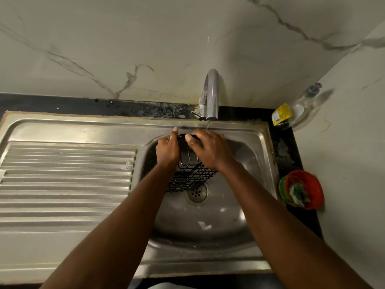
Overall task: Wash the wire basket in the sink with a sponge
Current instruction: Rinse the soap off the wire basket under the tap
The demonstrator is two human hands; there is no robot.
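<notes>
- Fingers of the left hand and the right hand curl round the black wire basket at frame centre, hiding its far end.
- It tilts over the steel sink, below the faucet.
- A green sponge, blurred, sits in a red bowl at the right, on a dark counter by the marbled wall.

Two forearms shown uncovered from the near edge to the wrists, left hand and right hand bare, nails seen short and pale, a wet shine seen on the fingers, pale bluish cloth glimpsed at the near edge between the arms
</notes>
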